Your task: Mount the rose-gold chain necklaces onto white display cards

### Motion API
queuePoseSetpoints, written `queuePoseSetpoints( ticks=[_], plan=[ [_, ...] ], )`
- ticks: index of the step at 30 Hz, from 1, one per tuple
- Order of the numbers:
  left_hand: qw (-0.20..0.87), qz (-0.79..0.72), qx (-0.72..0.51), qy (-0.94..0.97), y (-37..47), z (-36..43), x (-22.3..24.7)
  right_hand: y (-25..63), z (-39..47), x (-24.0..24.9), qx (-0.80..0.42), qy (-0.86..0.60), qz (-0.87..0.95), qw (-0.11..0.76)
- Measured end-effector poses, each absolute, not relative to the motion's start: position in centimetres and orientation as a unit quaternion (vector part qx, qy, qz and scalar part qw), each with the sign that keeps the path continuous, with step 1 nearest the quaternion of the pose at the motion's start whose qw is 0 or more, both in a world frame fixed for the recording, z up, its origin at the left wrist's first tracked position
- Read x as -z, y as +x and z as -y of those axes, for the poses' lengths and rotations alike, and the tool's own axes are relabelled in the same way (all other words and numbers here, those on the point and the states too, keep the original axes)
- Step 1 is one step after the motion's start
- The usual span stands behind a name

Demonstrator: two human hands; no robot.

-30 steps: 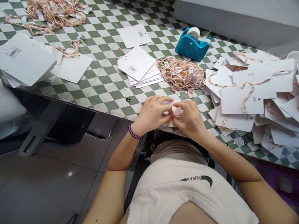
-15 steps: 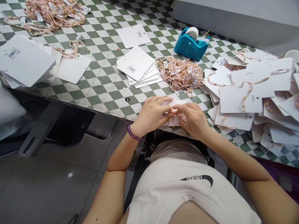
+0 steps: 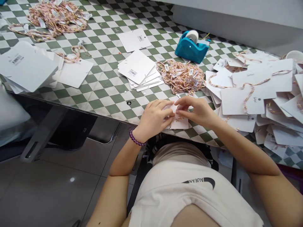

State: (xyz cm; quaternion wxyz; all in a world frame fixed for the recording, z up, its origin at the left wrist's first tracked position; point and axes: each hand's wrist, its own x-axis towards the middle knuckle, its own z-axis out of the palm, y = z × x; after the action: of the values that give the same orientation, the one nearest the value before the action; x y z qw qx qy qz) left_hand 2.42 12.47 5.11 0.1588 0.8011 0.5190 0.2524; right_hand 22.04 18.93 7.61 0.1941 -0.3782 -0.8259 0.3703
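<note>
At the table's near edge lies a small white card with a strand of pink and gold beads against it. My left hand, with a purple bead bracelet at the wrist, rests over the card's left side, its fingers curled and closed on it. From the right, my right hand reaches in with bent fingers, thumb and forefinger close together by my left fingertips. Whatever small thing lies between them is too hidden to name. Just beyond both hands sits a tangled pile of beaded strands with white tags.
A blue tape dispenser stands behind the pile. White cards are stacked left of it, and more cards lie far left. Carded strands heap up at right. Another strand pile is at the back left.
My right hand has lifted and opened slightly from the card's lower part, baring more of the card and beads. My left hand stays nearly in place. The view has shifted slightly.
</note>
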Motion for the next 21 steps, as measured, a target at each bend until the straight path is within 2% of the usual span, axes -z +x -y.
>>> queuePoseSetpoints(
  ticks=[8,16,21],
  plan=[
    [0.165,-0.519,-0.258,0.798,2.3,-12.5,-5.0,21.4,-20.5,-7.3,-0.351,-0.349,0.855,0.155],
    [0.171,-0.513,-0.264,0.799,2.3,-12.5,-5.0,21.7,-21.2,-6.7,-0.434,-0.354,0.815,0.145],
    [0.167,-0.504,-0.268,0.804,2.3,-12.6,-5.0,21.7,-21.2,-6.1,-0.314,-0.337,0.871,0.169]
  ],
)
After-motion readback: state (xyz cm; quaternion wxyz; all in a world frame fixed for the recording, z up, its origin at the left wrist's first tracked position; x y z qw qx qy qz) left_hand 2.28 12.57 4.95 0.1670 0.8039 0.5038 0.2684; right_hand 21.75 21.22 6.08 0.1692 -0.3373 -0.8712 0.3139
